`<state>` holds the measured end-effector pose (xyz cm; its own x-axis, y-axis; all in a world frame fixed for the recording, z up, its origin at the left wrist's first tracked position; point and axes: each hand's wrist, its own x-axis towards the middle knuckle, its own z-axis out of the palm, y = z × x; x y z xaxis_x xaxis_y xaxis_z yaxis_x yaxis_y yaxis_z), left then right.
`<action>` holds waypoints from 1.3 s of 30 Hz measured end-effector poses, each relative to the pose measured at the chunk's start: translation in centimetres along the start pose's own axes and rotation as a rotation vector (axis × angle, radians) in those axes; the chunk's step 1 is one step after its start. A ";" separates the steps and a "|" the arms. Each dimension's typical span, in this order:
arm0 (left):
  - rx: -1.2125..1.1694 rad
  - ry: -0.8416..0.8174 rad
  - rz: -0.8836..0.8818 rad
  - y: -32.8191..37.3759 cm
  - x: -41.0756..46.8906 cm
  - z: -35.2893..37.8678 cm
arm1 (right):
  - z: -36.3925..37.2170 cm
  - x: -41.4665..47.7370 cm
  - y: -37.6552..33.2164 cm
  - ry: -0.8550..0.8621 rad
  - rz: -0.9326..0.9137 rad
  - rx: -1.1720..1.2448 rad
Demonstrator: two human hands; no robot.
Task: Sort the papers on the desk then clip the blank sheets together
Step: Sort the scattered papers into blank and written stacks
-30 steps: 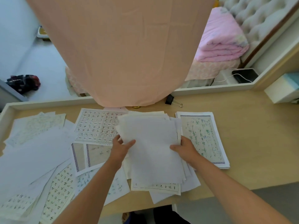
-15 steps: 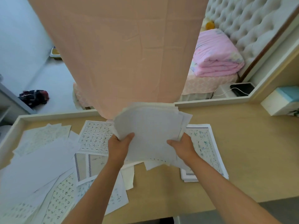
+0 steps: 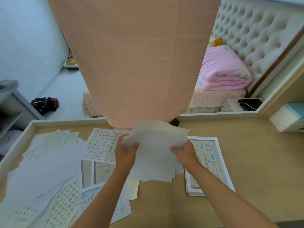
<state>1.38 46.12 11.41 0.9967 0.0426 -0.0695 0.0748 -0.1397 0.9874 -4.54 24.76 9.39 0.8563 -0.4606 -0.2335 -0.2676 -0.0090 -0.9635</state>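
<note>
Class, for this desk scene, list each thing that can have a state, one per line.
blank sheets, held up, edges uneven, unclipped.
left hand, grips the sheets' left edge.
right hand, grips their right edge.
binder clip, lying on the desk, unused.
printed stack, flat, tidy.
loose papers, scattered, overlapping.

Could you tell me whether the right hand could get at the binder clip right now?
Probably not: the right hand grips the sheets, which stand between it and the clip.
</note>
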 end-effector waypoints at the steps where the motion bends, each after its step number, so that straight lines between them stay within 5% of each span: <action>1: -0.008 0.019 0.004 0.3 -0.1 0.0 | 0.1 0.1 -0.1 0.024 -0.006 0.016; 8: -0.123 0.079 0.134 3.7 0.8 -0.4 | -0.1 0.3 -2.8 0.094 -0.165 0.150; 16: 0.075 -0.045 0.140 0.7 1.1 0.1 | 0.9 0.5 -1.8 -0.030 -0.126 -0.034; 28: -0.100 -0.052 -0.008 -1.3 3.8 0.2 | 1.8 2.1 -1.7 0.059 0.060 0.050; 39: 0.187 -0.155 0.050 -3.1 4.7 0.3 | 3.7 2.5 -0.9 0.026 0.092 -0.043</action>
<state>5.79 46.50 7.99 0.9913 -0.1191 -0.0562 0.0154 -0.3190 0.9476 -0.51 26.86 9.14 0.8158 -0.4840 -0.3166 -0.3635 -0.0033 -0.9316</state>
